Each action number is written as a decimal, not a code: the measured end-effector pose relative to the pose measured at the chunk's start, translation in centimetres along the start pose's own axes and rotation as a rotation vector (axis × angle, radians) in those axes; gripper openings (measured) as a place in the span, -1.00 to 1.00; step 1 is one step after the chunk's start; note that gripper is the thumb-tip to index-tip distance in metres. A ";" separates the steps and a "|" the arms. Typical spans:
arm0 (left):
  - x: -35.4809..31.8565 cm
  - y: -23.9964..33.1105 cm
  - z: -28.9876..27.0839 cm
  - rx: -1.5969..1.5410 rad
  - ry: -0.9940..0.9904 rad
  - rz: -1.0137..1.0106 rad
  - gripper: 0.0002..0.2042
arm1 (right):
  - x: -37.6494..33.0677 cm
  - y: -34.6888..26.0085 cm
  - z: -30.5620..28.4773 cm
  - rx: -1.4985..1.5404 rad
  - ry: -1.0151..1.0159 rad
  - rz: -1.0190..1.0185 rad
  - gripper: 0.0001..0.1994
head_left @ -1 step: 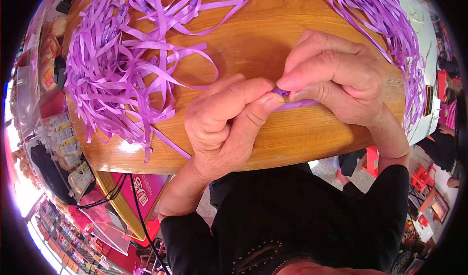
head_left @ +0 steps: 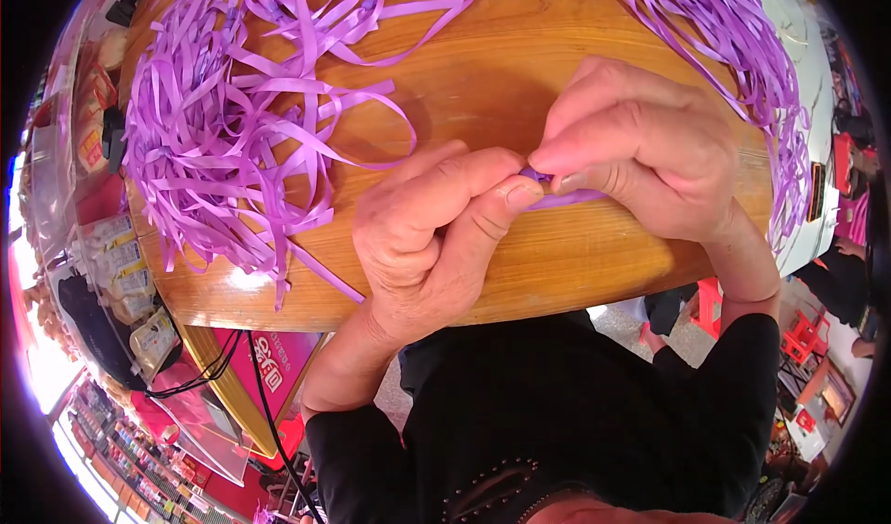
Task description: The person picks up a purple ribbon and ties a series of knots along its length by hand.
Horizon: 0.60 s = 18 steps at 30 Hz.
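Observation:
My left hand and my right hand meet above the near part of the wooden table. Thumb and forefinger of each are pinched on a purple ribbon. A small darker purple bit shows between the fingertips, partly hidden, so I cannot tell whether it is a knot. Left of my hands lies a big loose heap of purple ribbons, with one strand curling close to my left hand. Another bundle of purple ribbons lies at the far right and hangs past the table's right edge.
A white marbled surface adjoins the table on the right. Clear packages and a black pouch sit along the left side. Dark cords hang by a pink-and-yellow box. Red stools stand on the floor at right.

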<state>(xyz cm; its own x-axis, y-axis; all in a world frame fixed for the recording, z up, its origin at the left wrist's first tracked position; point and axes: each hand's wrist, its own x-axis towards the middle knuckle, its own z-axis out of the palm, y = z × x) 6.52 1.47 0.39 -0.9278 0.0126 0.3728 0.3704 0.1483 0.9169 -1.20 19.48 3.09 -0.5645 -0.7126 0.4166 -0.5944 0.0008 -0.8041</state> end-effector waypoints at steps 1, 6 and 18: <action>0.0 -0.1 0.0 0.001 -0.001 -0.005 -0.89 | 0.0 0.0 0.0 -0.096 0.002 -0.077 -0.84; -0.4 -0.3 0.1 0.093 0.040 0.014 -0.89 | 0.1 0.0 0.5 -0.255 0.014 -0.185 -0.82; -0.8 -0.7 0.1 -0.250 0.095 -0.073 -0.91 | 0.5 -0.7 0.4 -0.055 0.047 -0.015 -0.66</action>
<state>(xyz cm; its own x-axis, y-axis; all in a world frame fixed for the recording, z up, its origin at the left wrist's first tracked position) 7.01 1.48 -0.53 -0.9485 -0.0841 0.3054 0.3132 -0.1038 0.9440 -0.79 18.82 3.71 -0.5804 -0.6794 0.4490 -0.6331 0.0296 -0.7735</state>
